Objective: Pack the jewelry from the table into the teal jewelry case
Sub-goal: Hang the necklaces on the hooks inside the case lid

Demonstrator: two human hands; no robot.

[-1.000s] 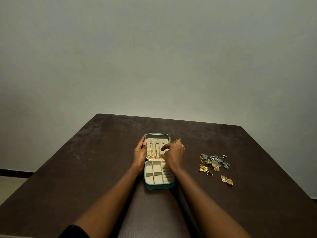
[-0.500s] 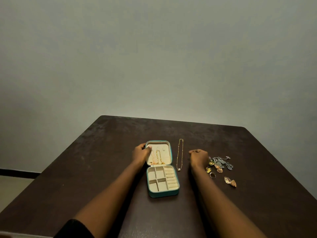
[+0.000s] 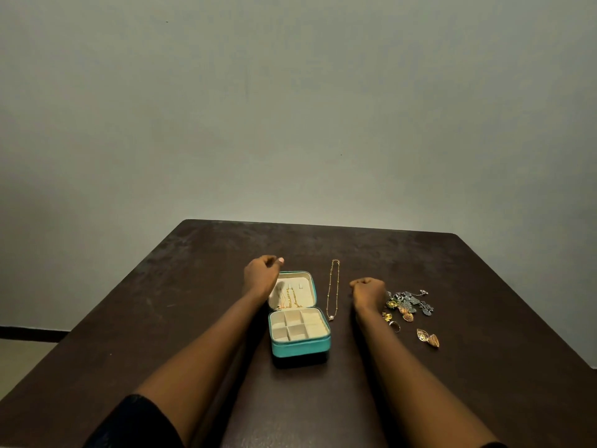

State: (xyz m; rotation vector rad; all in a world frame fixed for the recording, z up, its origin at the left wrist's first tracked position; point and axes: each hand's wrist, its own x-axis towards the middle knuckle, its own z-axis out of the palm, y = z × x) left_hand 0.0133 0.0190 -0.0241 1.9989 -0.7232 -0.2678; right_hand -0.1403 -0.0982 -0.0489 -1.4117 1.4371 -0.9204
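Two hands in frame, neither plainly carrying anything. Your left hand sits at the upper-left corner of the lid with its fingers curled. I cannot tell whether it grips the lid edge or only rests against it. Your right hand is clenched in a loose fist on the surface, between the necklace and the pile. Nothing shows in it.

The case sits at centre frame, open, with the lid tipped back toward the top of the frame. Gold chains already lie in the lid. The compartments look bare.

Step in hand, as I judge it: fetch the next piece.
- The necklace lies just right of the case, stretched straight, with its bead end toward the bottom of the frame.
- Steady the lid with your left hand.
- Pinch the necklace at its far end and lift until it hangs free.
- Lower it into the lid clear of the chains, or they may tangle.
- From the pile, take one piece at a time; the silver bits look interlocked.
- The ring and the earrings lie apart at lower right and should be easy picks.

Hard to make out:
- Your right fingertips are tucked under the fist.
- Your left wrist covers the lid's left edge.
- I cannot read any hooks or clips in the lid.
- The pieces in the pile are too small to count.
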